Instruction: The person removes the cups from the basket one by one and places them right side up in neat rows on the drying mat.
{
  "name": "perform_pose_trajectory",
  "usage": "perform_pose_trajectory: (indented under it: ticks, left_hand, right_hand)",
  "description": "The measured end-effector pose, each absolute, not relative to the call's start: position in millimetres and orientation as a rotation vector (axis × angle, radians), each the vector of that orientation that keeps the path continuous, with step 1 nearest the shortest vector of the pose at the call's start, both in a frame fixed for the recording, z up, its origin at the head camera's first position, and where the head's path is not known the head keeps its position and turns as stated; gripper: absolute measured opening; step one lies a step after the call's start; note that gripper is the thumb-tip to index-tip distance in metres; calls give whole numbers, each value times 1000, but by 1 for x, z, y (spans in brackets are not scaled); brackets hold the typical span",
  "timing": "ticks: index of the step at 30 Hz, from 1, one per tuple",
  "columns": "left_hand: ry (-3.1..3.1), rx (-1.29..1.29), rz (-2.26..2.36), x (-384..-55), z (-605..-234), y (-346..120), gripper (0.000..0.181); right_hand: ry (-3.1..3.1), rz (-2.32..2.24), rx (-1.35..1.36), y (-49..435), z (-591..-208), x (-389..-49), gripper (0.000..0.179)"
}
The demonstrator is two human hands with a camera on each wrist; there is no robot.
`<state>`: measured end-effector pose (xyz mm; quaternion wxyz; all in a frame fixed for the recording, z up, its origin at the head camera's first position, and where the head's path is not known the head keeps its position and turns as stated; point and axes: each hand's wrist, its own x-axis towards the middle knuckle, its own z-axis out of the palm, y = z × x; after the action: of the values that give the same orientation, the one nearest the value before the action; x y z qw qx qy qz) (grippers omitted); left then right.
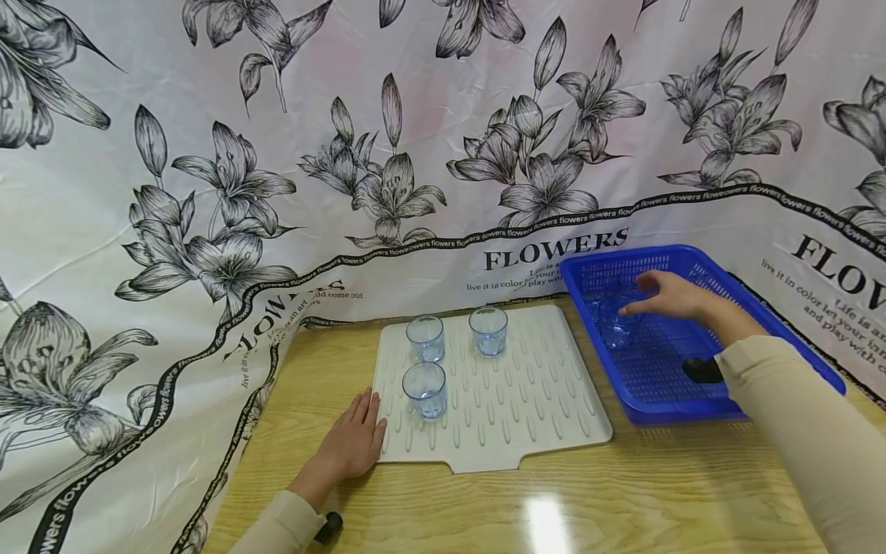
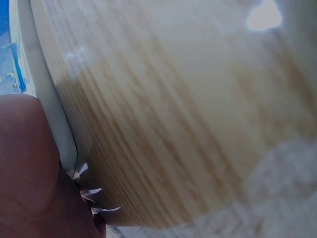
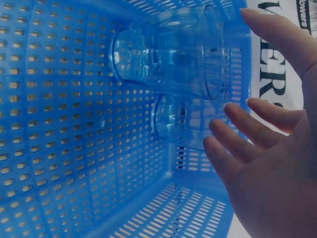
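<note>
My right hand [image 1: 670, 295] reaches into the blue plastic basket [image 1: 681, 414], its fingers spread above a clear drinking glass [image 1: 618, 335]. In the right wrist view, the fingertips are close to the rim of that glass [image 3: 163, 54], with thumb and fingers apart. A second glass [image 3: 166, 121] stands beside it in the basket. My left hand [image 1: 354, 438] lies flat with straight fingers at the left edge of a white ridged drying tray [image 1: 554, 385]. Upright on the tray are three glasses: one at back left [image 1: 425, 340], one at back middle [image 1: 488, 332], and one nearer the front [image 1: 425, 392].
A wood-grain table [image 1: 415, 508] carries the tray and the basket, which stands to the tray's right. Behind and along the sides hangs a white cloth [image 1: 415, 277] printed with flowers. The tray's spout [image 1: 484, 463] points toward the table's front.
</note>
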<state>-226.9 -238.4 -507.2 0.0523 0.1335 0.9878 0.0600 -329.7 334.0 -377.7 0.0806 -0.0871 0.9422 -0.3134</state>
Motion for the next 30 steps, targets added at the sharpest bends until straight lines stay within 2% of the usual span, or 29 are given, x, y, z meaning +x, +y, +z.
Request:
perform_pose_trajectory:
  ticks: [30]
  left_hand:
    - [3012,427,160,-228,-509,-240,63]
  right_hand:
    - [2605,-1082,-335,339,-409,-336,93]
